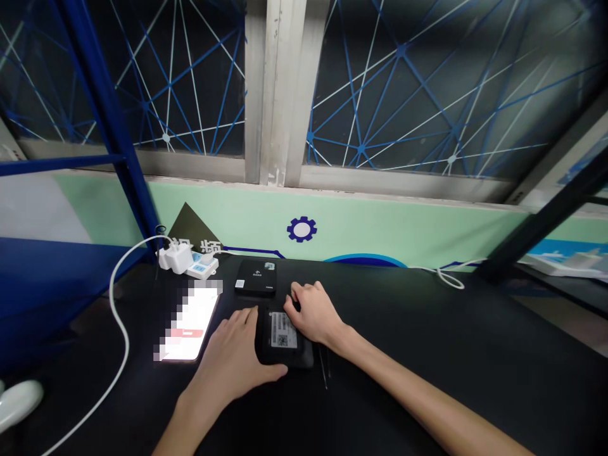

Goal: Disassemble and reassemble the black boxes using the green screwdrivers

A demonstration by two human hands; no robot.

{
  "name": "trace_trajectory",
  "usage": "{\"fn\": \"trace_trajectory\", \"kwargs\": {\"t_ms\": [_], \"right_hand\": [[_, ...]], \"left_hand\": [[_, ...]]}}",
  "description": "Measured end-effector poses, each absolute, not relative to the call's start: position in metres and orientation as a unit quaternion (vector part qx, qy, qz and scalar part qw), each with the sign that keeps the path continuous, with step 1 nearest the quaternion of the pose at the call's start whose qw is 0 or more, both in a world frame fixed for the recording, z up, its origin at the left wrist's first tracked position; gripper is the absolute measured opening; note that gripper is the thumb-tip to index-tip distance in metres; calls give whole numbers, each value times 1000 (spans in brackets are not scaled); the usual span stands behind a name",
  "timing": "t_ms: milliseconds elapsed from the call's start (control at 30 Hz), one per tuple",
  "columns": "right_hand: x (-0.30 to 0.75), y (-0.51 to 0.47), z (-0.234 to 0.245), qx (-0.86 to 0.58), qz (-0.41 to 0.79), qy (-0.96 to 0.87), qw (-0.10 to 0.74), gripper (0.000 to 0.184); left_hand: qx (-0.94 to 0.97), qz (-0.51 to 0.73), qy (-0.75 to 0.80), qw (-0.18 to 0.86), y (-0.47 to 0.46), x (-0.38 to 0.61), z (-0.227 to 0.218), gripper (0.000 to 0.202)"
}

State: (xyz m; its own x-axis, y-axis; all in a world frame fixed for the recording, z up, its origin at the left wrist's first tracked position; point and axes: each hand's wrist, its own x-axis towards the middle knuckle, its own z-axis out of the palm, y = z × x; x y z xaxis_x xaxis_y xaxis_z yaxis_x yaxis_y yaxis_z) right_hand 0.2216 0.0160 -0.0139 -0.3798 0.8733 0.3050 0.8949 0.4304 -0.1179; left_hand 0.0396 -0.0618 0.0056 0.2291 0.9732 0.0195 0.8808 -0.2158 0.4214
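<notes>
A small black box with a white label [284, 337] lies upside down on the black table [427, 354]. My left hand [231, 361] clasps its left side, thumb under the near edge and fingers along the far left corner. My right hand [314, 313] rests on its far right corner, fingers curled down over the edge. A second black box [256, 276] sits just behind, right way up, untouched. A lit phone [189, 321] lies flat to the left of my left hand.
A white charger and power strip [187, 260] stand at the back left, with a white cable [118, 316] looping toward the near edge. Another white cable [449, 277] lies at the back right. A white object [19, 400] sits at the near left. Thin tweezers [323, 367] lie beside the box.
</notes>
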Motion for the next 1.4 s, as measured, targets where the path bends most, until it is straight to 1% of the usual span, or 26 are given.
{"fn": "trace_trajectory", "kwargs": {"t_ms": [167,267,333,467,567,633,667,700,767,833,1200,1400], "right_hand": [[225,17,-17,-518,-27,-835,182,21],[229,19,-21,-498,-18,-843,201,20],[232,19,-22,-482,-2,-849,215,20],[239,17,-17,-443,33,-863,238,17],[247,14,-11,-412,56,-881,228,12],[253,12,-6,-387,66,-895,212,19],[257,11,-3,-377,68,-900,206,25],[260,10,0,-366,73,-907,193,38],[266,8,6,-336,66,-922,179,70],[269,6,10,-312,56,-934,162,82],[267,-1,14,-308,47,-941,134,101],[265,-6,17,-314,60,-937,140,99]], "left_hand": [[768,140,604,160,-62,39,6,72],[766,134,607,163,-62,39,5,80],[765,133,608,165,-62,38,4,81],[766,135,606,164,-62,37,2,74],[766,141,606,164,-61,37,2,73],[766,144,605,163,-61,37,1,75],[766,145,604,163,-61,37,1,77],[767,145,603,164,-61,37,1,78],[768,146,601,165,-60,37,2,78],[770,150,598,164,-60,37,2,76],[770,153,598,161,-59,35,-2,83],[771,149,597,163,-59,35,1,81]]}}
